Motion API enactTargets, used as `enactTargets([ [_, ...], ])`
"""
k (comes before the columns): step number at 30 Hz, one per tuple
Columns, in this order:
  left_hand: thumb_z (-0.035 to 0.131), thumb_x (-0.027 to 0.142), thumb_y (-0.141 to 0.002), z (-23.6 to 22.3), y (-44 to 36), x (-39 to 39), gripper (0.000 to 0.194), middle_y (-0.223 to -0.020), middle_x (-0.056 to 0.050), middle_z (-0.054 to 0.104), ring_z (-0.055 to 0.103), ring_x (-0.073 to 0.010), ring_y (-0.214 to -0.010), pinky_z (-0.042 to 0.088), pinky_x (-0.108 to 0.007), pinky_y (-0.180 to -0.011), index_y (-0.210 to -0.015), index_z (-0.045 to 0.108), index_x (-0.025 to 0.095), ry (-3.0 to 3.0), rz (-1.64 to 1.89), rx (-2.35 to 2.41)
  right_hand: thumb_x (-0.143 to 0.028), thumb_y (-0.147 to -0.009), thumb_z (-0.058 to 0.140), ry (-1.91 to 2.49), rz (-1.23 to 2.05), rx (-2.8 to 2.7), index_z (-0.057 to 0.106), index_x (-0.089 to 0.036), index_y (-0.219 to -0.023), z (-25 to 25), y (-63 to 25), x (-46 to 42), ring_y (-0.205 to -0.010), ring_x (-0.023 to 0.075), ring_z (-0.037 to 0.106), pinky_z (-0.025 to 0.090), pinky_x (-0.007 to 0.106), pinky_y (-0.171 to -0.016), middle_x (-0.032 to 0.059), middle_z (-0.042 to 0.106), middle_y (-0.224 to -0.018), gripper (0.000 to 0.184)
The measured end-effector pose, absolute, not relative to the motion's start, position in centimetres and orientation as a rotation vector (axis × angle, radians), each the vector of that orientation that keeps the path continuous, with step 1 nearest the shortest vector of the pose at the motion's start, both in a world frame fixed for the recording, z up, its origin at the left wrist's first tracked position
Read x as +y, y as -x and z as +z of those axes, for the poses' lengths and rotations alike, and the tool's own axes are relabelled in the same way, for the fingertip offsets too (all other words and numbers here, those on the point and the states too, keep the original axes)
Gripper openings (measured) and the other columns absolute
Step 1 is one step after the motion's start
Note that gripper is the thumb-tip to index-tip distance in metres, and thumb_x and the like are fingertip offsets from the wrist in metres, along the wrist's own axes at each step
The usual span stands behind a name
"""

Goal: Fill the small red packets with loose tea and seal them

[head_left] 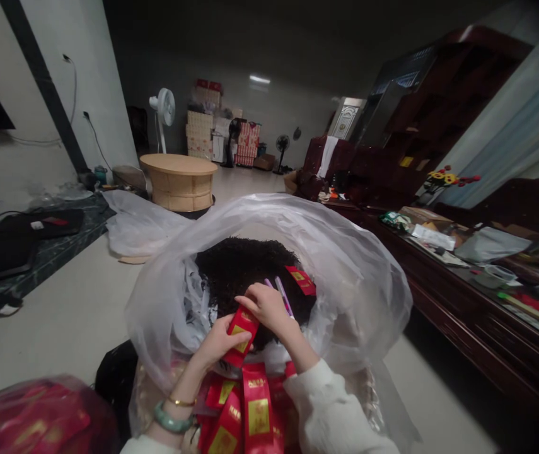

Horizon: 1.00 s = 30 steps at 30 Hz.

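Note:
My left hand (224, 343) grips a small red packet (241, 337) with a gold label, thumb across its front. At the packet's upper end, my right hand (266, 309) is closed with its fingertips on the edge. Two purple-and-white strips (284, 295) show just behind my right hand; I cannot tell what they belong to. Below is a heap of dark, dry, leaf-like material (245, 258) inside a large clear plastic bag (368, 271). Another red packet (301, 280) rests at the heap's right side. Several more red packets (257, 410) lie nearest to me, under my forearms.
A plastic bag of red packets (37, 416) is at the lower left. Along the right runs a dark wooden table (439, 315) covered with odds and ends. Farther off stand a round wooden table (179, 183), a white fan (162, 110) and stacked boxes (200, 133).

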<state>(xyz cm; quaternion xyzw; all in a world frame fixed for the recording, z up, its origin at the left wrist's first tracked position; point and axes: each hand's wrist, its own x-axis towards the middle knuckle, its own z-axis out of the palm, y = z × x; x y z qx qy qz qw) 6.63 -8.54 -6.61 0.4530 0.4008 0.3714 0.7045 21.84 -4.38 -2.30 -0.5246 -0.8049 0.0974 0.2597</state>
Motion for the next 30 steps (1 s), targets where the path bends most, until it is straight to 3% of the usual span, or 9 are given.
enactTargets([
  [4,0.080,0.035,-0.053,-6.5,-6.5,-8.7,0.045,-0.065,0.001,0.068,0.067,-0.0177,-0.057,0.051,-0.027,-0.054,-0.086,0.055,0.016,-0.996,0.808,0.891,-0.041,-0.089,0.057,1.418,0.239,-2.223,0.053,-0.018,-0.057,-3.5,-21.2,-3.9,-0.055,0.0105,0.047,0.027,0.022,-0.054,-0.0006,0.056,-0.059,0.039],
  [13,0.080,0.034,-0.054,-6.6,-6.7,-8.9,0.044,-0.064,0.002,0.067,0.067,-0.0175,-0.057,0.051,-0.027,-0.055,-0.085,0.056,0.015,-1.005,0.782,0.862,-0.034,-0.089,0.056,1.328,0.316,-2.147,0.039,-0.018,-0.051,-3.9,-21.4,-4.2,-0.048,0.0076,0.036,0.023,0.022,-0.050,-0.0048,0.045,-0.050,0.045],
  [16,0.080,0.038,-0.055,-6.6,-6.4,-8.7,0.046,-0.067,0.001,0.068,0.067,-0.0183,-0.059,0.051,-0.027,-0.057,-0.088,0.056,0.015,-1.009,0.777,0.867,-0.037,-0.088,0.057,1.341,0.404,-2.092,0.043,-0.018,-0.051,-3.7,-21.4,-4.4,-0.049,0.0078,0.036,0.025,0.022,-0.050,-0.0048,0.045,-0.050,0.044],
  [22,0.080,0.043,-0.057,-6.4,-5.7,-8.3,0.052,-0.075,-0.002,0.072,0.067,-0.0178,-0.063,0.051,-0.027,-0.061,-0.095,0.059,0.014,-1.028,0.785,0.860,-0.043,-0.087,0.056,1.275,0.696,-1.960,0.059,-0.017,-0.066,-2.8,-21.9,-4.9,-0.056,0.0091,0.047,0.033,0.019,-0.053,-0.0019,0.060,-0.062,0.034],
  [30,0.078,0.048,-0.060,-5.9,-6.1,-8.2,0.049,-0.068,0.001,0.069,0.064,-0.0137,-0.056,0.048,-0.023,-0.054,-0.092,0.061,0.015,-0.961,0.828,0.826,-0.039,-0.084,0.057,1.248,0.691,-1.970,0.056,-0.017,-0.060,-3.3,-21.8,-5.8,-0.053,0.0081,0.043,0.030,0.021,-0.051,-0.0034,0.052,-0.055,0.033],
])
